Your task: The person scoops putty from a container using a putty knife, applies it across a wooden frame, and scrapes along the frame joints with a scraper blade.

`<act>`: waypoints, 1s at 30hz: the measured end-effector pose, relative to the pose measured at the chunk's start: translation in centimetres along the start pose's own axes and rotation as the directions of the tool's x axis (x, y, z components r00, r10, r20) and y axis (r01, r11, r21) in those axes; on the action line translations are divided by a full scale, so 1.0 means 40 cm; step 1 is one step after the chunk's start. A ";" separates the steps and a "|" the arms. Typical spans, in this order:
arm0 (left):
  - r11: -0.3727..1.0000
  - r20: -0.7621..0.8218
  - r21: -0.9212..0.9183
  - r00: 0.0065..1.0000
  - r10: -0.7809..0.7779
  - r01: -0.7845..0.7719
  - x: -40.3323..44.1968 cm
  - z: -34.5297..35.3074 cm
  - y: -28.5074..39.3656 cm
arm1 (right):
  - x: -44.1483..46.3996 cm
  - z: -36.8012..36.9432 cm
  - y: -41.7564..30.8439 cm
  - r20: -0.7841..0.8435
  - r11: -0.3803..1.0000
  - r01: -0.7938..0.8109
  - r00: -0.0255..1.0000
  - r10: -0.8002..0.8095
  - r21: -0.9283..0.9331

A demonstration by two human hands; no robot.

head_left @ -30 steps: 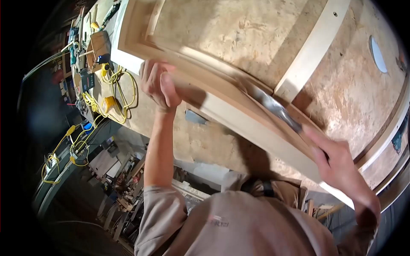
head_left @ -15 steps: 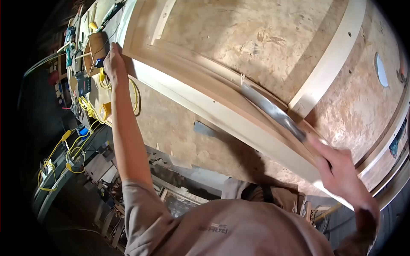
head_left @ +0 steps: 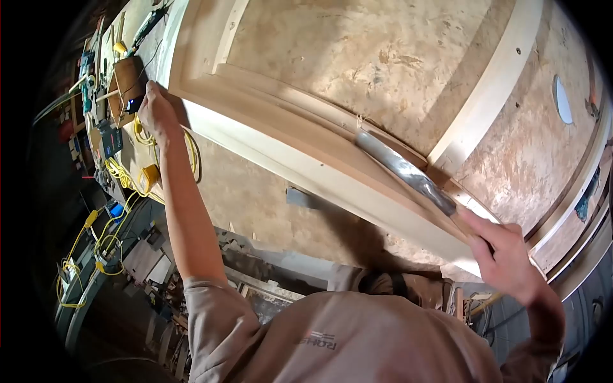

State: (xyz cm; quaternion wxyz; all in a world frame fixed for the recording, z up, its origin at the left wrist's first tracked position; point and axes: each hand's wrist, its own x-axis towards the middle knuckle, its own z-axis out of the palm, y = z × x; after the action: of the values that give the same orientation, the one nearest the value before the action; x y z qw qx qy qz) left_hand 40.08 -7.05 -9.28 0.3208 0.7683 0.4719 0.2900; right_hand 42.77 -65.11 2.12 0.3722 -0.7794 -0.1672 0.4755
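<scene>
A large pale wooden frame [head_left: 255, 143] lies across the workbench. My left hand [head_left: 158, 115] is closed on its left corner, with the fingers over the end and the thumb hidden. In my right hand [head_left: 507, 258] is a wide, long-bladed chisel [head_left: 405, 171], its handle mostly covered by the closed fingers. The blade lies flat along the inner edge of the frame's near rail, pointing up and to the left. Beside its tip a small curl of wood [head_left: 360, 119] stands up.
A crossbar [head_left: 482, 89] spans the frame at right. A grey metal piece [head_left: 304, 198] lies on the bench [head_left: 236, 179] below the near rail. Yellow cords [head_left: 119, 172], a brown block [head_left: 129, 76] and tools crowd the left side. Scraps lie below the bench.
The view has shifted slightly, with the frame a little lower and further left at its left end. The blade, blurred before, now shows sharply at about the same place on the rail.
</scene>
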 end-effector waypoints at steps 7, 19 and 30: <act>0.988 -0.008 0.126 0.996 0.092 -0.090 0.013 -0.007 -0.015 | 0.010 0.011 0.047 -0.056 0.985 0.160 0.985 -0.163 -0.057; 0.999 -0.030 -0.005 0.999 0.043 -0.043 -0.029 0.019 0.020 | 0.020 -0.002 -0.001 -0.041 0.992 0.102 0.994 -0.105 -0.078; 0.997 0.038 0.031 0.997 0.067 -0.068 -0.024 -0.008 0.015 | 0.165 0.038 -0.093 0.025 0.995 0.093 0.995 -0.092 -0.028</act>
State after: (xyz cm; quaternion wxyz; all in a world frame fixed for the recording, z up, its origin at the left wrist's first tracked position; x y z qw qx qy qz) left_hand 39.80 -8.07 -8.74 0.3071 0.7940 0.4444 0.2789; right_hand 45.03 -57.91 0.39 0.3804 -0.7704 -0.2145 0.4645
